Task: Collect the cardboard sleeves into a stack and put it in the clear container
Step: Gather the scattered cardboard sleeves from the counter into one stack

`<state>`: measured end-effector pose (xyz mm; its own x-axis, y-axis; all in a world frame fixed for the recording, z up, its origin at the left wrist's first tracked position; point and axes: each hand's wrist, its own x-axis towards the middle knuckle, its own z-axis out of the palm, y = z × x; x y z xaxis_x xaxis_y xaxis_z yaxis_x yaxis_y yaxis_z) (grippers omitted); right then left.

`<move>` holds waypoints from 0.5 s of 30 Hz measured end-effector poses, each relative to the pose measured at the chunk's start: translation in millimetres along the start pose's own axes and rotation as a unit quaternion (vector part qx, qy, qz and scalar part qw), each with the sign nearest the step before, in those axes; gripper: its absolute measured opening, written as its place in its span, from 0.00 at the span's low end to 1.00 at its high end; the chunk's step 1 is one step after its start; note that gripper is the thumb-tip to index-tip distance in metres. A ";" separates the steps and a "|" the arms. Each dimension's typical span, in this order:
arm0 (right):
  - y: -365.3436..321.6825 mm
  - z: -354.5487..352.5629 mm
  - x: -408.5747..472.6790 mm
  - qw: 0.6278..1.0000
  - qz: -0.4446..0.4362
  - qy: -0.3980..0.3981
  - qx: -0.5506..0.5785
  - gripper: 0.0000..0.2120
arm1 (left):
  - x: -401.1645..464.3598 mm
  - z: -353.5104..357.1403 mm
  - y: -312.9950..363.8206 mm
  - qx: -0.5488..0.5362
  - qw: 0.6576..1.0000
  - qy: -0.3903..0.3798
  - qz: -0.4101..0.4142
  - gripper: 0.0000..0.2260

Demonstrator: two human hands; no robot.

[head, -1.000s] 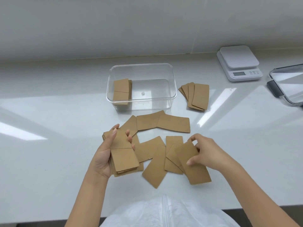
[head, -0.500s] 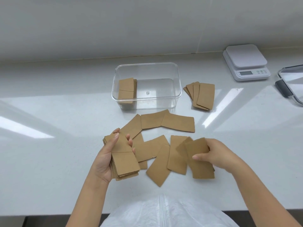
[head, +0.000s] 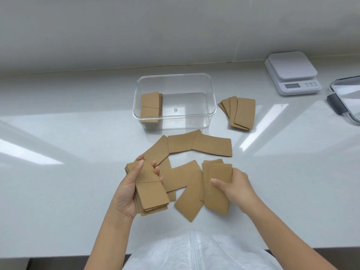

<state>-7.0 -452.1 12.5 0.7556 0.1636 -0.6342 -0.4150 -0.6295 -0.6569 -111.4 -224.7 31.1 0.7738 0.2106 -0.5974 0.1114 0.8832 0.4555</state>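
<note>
My left hand (head: 127, 189) grips a thick stack of brown cardboard sleeves (head: 150, 193) just above the white counter. My right hand (head: 235, 189) holds a few sleeves (head: 217, 184) squared together, thumb on top, low over the counter. Several loose sleeves (head: 194, 145) lie spread between my hands and the clear container (head: 211, 114). Inside the container, at its left end, a small stack of sleeves (head: 150, 107) stands on edge. Another fanned pile of sleeves (head: 241, 113) lies to the right of the container.
A white kitchen scale (head: 292, 73) sits at the back right. A clear lid with a dark clip (head: 344, 100) lies at the right edge. The counter's front edge runs just below my arms, with my white garment (head: 194, 252) under it.
My right hand picked a sleeve off the counter, slid it left onto neighbouring ones and now grips them together. The left hand kept hold of its stack, hardly moving.
</note>
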 end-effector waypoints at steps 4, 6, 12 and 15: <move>-10.8 18.7 -4.8 0.973 -0.036 0.064 -0.217 0.23 | -2.6 -1.9 0.8 -0.008 1.000 -0.001 0.000 0.10; -13.9 23.3 -4.2 0.965 -0.040 0.078 -0.248 0.24 | -3.6 -2.4 1.3 -0.013 1.000 -0.002 0.000 0.11; -19.9 22.6 -6.3 0.972 -0.082 0.069 -0.207 0.15 | -5.3 -3.3 1.7 -0.026 1.000 -0.006 -0.008 0.11; -21.7 17.5 -7.2 0.981 -0.104 0.051 -0.155 0.12 | -5.1 -3.9 0.9 -0.024 1.000 -0.007 -0.010 0.14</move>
<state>-12.3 -426.3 24.2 0.8610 0.2456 -0.4453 -0.0843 -0.7946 -0.6012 -117.7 -223.3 32.0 0.7806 0.1869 -0.5964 0.0969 0.9065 0.4109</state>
